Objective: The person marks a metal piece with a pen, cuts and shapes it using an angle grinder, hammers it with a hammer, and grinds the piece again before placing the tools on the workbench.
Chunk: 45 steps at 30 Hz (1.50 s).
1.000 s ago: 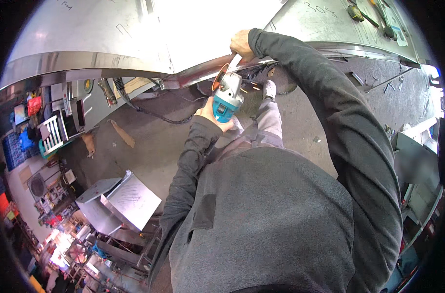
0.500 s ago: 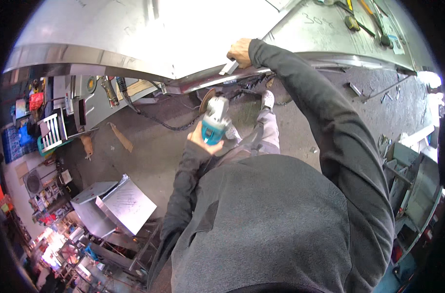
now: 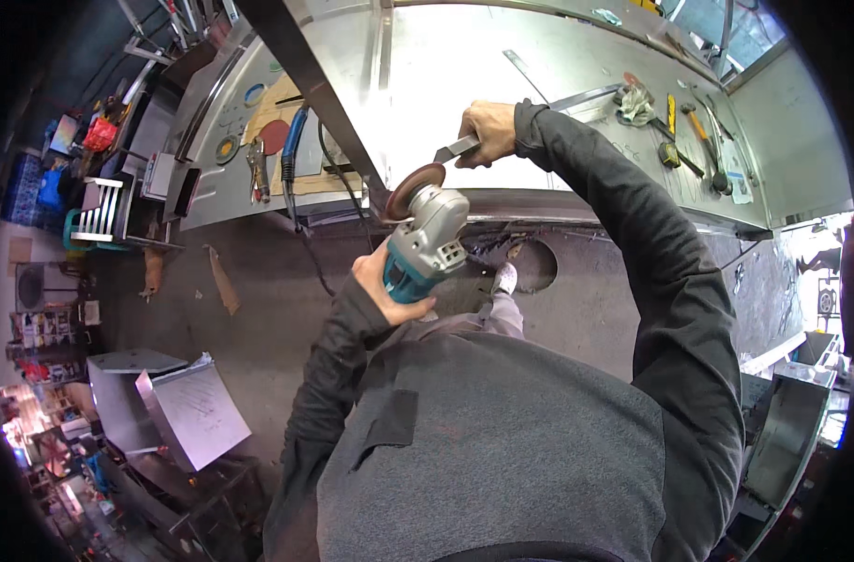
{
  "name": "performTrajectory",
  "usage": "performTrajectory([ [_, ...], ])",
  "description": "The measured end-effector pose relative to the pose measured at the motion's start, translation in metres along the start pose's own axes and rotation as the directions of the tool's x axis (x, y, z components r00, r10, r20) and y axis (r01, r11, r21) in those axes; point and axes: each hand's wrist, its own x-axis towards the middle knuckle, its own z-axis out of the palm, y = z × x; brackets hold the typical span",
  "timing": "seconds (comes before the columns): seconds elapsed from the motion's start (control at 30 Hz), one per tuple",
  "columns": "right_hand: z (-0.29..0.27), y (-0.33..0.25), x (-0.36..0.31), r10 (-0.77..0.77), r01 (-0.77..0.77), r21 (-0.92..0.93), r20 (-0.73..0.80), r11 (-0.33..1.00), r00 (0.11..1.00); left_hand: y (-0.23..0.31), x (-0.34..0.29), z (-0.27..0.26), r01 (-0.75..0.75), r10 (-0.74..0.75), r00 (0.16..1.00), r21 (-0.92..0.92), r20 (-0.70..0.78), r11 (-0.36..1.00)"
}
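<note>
My left hand (image 3: pixel 380 286) is wrapped round the teal body of a grey-headed angle grinder (image 3: pixel 429 239). Its reddish-brown disc (image 3: pixel 415 191) points up, close to the near end of a metal strip (image 3: pixel 586 96). Whether disc and strip touch, I cannot tell. Closed over that strip, my right hand (image 3: pixel 491 133) is above the front edge of the steel worktop (image 3: pixel 455 56). The strip slants away to the right, its far part beside a crumpled grey-white glove or rag (image 3: pixel 636 105).
A dark metal upright (image 3: pixel 319 84) stands left of the grinder. Pliers (image 3: pixel 258 170) and a blue-handled cabled tool (image 3: pixel 294 150) lie on the left bench. At right are a tape measure (image 3: pixel 668 155) and a hammer (image 3: pixel 697 126). A bent sheet-metal piece (image 3: pixel 197 412) stands lower left.
The grinder has come up from below the worktop's edge to beside the strip's end. My right hand still grips the strip. The view has shifted, showing more of the worktop.
</note>
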Motion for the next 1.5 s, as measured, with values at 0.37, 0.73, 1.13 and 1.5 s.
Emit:
performTrajectory([
  [0.37, -0.012, -0.025, -0.026, -0.099, 0.087, -0.091, -0.133, 0.992, 0.986, -0.063, -0.004, 0.004, 0.111, -0.11, 0.992, 0.021, -0.061, 0.994],
  [0.73, 0.004, -0.001, -0.015, -0.362, 0.337, -0.132, -0.305, 0.932, 0.881, 0.008, -0.022, -0.004, -0.066, 0.063, 0.995, -0.041, -0.073, 0.997],
  [1.13, -0.013, -0.019, -0.019, -0.323, 0.267, -0.211, -0.309, 0.94, 0.895, 0.02, 0.021, 0.025, -0.045, 0.043, 0.97, -0.002, -0.24, 0.999],
  [1.5, -0.019, -0.022, -0.022, -0.14, 0.132, -0.057, -0.163, 0.99, 0.977, 0.016, 0.0, -0.005, -0.095, 0.095, 0.995, -0.007, -0.013, 0.995],
])
